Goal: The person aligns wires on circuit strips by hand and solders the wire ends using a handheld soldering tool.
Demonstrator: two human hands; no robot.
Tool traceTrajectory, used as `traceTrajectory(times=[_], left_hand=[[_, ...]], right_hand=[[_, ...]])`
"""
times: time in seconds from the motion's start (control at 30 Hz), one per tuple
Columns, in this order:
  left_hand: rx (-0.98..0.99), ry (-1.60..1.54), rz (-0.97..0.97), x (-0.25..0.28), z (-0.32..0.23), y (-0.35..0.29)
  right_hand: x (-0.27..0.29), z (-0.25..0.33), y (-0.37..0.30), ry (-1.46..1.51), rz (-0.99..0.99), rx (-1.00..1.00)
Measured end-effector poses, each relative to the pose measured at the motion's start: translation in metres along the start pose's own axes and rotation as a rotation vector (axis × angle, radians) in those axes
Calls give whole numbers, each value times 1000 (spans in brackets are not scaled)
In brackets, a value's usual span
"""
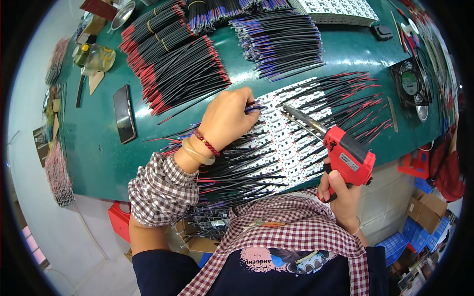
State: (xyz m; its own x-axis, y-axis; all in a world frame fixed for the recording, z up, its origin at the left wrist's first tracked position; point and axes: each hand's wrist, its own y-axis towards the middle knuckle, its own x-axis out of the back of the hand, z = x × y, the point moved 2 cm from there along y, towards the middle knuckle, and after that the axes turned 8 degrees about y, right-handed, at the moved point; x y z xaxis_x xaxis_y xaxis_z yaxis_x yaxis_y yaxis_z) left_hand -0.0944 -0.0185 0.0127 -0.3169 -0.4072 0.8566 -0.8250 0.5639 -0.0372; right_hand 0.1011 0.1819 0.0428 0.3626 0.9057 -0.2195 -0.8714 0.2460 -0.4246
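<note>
My right hand [340,190] is wrapped round the grip of a red and black soldering gun [349,157]. Its metal tip points up and left, over a white panel of small circuit boards [281,130]. At the panel's upper left, my left hand [229,116] is closed in a pinch on thin black wires [255,107] with bluish ends. Rows of black wires with red ends stick out from both sides of the panel. Whether the tip touches a board is too small to tell. Part of the left-hand wires lies hidden beneath my left wrist.
Bundles of black wires with red ends [182,74] and blue ends [279,42] lie on the green table [94,163]. Beyond is a stack of white panels [340,11]. A phone [124,113] lies left; a small black fan [410,81] stands right.
</note>
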Motion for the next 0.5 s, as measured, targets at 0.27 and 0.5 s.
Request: traceTrajectory(times=[0.27,0.5], left_hand=[[-74,96,-80,0,-8,0],[-139,215,-56,3,-10,3]], right_hand=[[-2,-9,6,-4,36,-47],[-10,-9,5,-51,-3,-69]])
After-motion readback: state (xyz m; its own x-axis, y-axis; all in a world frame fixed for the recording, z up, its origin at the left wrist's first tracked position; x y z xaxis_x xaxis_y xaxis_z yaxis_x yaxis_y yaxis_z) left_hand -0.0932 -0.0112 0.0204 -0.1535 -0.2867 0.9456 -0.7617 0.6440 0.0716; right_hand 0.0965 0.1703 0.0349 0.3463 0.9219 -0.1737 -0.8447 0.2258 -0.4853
